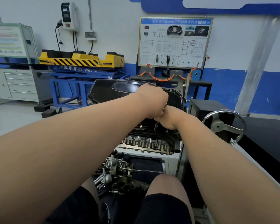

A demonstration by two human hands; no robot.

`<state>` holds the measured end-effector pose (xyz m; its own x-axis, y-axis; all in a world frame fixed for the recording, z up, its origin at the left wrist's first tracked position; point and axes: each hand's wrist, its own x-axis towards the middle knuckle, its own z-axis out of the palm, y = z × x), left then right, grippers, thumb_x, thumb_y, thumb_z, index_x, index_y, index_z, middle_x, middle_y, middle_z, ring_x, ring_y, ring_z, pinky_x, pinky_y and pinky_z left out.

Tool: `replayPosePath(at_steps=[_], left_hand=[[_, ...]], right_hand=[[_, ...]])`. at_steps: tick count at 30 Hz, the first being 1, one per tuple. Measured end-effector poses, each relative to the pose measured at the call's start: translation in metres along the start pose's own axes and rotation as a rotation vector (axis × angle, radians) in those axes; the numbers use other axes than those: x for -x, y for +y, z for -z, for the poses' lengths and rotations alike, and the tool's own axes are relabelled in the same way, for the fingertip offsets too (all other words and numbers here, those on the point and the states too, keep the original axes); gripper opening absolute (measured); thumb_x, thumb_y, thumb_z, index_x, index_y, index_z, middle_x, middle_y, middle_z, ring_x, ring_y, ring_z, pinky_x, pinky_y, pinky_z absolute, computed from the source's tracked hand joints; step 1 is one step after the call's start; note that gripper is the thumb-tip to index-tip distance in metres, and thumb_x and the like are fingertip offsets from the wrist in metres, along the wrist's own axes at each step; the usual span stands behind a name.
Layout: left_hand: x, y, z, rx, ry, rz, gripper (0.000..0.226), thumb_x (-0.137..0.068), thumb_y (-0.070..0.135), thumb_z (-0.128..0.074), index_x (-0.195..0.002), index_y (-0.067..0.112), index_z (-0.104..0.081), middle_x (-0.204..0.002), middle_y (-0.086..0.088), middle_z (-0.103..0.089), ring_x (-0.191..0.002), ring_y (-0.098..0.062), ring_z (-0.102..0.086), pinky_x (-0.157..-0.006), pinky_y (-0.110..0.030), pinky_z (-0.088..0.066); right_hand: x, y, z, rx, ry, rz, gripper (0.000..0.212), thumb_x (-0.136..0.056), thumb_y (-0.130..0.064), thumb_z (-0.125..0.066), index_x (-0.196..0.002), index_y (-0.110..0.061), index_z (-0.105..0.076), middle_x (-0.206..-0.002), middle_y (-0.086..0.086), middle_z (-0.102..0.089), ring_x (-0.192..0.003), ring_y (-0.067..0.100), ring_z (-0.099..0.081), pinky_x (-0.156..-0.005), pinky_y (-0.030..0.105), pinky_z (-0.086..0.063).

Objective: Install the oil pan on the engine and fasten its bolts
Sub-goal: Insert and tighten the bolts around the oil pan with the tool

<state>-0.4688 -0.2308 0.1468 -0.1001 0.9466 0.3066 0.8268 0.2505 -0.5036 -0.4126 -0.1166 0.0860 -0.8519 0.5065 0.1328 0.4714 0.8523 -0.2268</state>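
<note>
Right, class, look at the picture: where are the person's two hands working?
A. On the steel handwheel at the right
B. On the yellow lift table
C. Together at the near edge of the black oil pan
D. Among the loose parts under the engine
C: the left hand and the right hand meet around a tool that stands upright on the near rim of the oil pan.

oil pan (113,92): on engine (149,143)
my left hand (153,102): atop right hand (168,121), at pan's near rim
socket shaft (155,126): under right hand (upright)
handwheel (223,126): right of engine
</note>
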Motion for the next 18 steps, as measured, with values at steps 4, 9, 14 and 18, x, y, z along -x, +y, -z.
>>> replayPosePath(at_steps=[4, 9, 14, 18], left_hand=[[0.003, 0.0, -0.005, 0.072, 0.022, 0.082, 0.039, -0.089, 0.043, -0.048, -0.062, 0.015, -0.043, -0.062, 0.002, -0.044, -0.052, -0.014, -0.041, -0.046, -0.025, -0.026], [0.005, -0.002, 0.005, -0.005, -0.05, -0.03, 0.017, -0.088, 0.016, -0.055, -0.104, 0.023, -0.058, -0.093, 0.001, -0.054, -0.097, -0.024, -0.051, -0.083, -0.036, -0.034], [0.003, -0.006, -0.002, -0.036, 0.029, -0.064, 0.016, -0.089, 0.017, -0.052, -0.102, 0.023, -0.059, -0.09, 0.002, -0.056, -0.098, -0.023, -0.053, -0.094, -0.037, -0.034], [0.004, -0.006, -0.005, 0.041, 0.025, 0.029, 0.03, -0.09, 0.039, -0.05, -0.07, 0.017, -0.049, -0.069, 0.004, -0.044, -0.061, -0.015, -0.041, -0.066, -0.028, -0.031]], right_hand=[[0.0, -0.002, -0.004, -0.026, 0.029, -0.027, 0.026, -0.095, -0.033, -0.043, -0.1, -0.016, -0.062, -0.088, 0.004, -0.062, -0.08, 0.022, -0.056, -0.076, 0.036, -0.049], [0.003, -0.006, 0.002, 0.039, -0.005, 0.011, 0.03, -0.096, -0.037, -0.043, -0.111, -0.016, -0.06, -0.097, 0.003, -0.062, -0.088, 0.022, -0.057, -0.079, 0.036, -0.046], [0.003, 0.001, 0.004, 0.134, 0.111, 0.094, 0.02, -0.093, -0.028, -0.046, -0.085, -0.018, -0.061, -0.079, -0.002, -0.059, -0.076, 0.018, -0.056, -0.064, 0.029, -0.04], [0.002, 0.005, -0.006, 0.116, 0.215, 0.02, 0.025, -0.092, -0.035, -0.048, -0.069, -0.026, -0.049, -0.068, -0.004, -0.056, -0.061, 0.014, -0.054, -0.052, 0.028, -0.04]])
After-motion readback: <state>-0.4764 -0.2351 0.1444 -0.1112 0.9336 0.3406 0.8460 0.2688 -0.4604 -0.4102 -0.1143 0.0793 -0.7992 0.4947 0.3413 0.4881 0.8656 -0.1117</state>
